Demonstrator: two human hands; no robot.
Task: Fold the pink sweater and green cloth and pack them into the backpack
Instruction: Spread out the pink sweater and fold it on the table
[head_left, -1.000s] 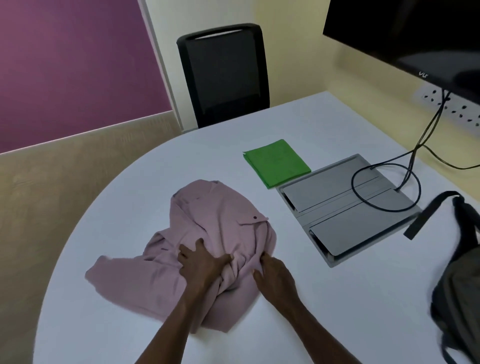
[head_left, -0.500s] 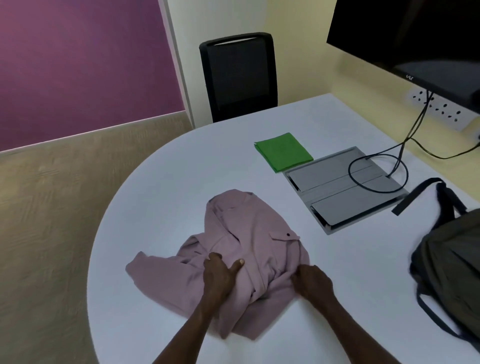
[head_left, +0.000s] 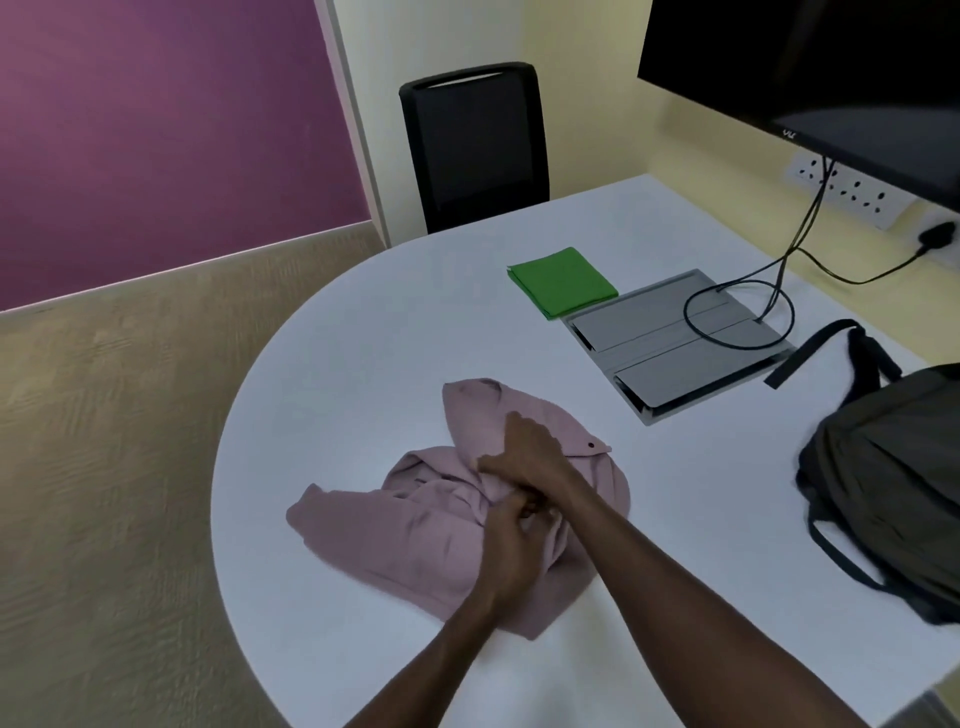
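Observation:
The pink sweater (head_left: 415, 535) lies crumpled on the white table (head_left: 363, 332), one sleeve spread out to the left. My right hand (head_left: 527, 452) reaches across its middle and pinches a fold of the fabric. Just below it, my left hand (head_left: 511, 535) is closed on bunched fabric at the sweater's centre. The green cloth (head_left: 563, 280) sits folded in a flat square farther back on the table. A dark grey backpack (head_left: 893, 483) lies at the right edge, its strap (head_left: 815, 348) trailing toward the back.
A grey recessed cable box (head_left: 670, 343) lies between the green cloth and the backpack, with black cables (head_left: 737, 306) looping over it up to a wall-mounted screen (head_left: 810, 67). A black chair (head_left: 475, 145) stands behind the table. The table's rounded edge curves along the left.
My right hand has moved from the sweater's right side up and across to its middle. My left hand has closed on the bunched fabric. The view shifted, bringing more of the backpack in.

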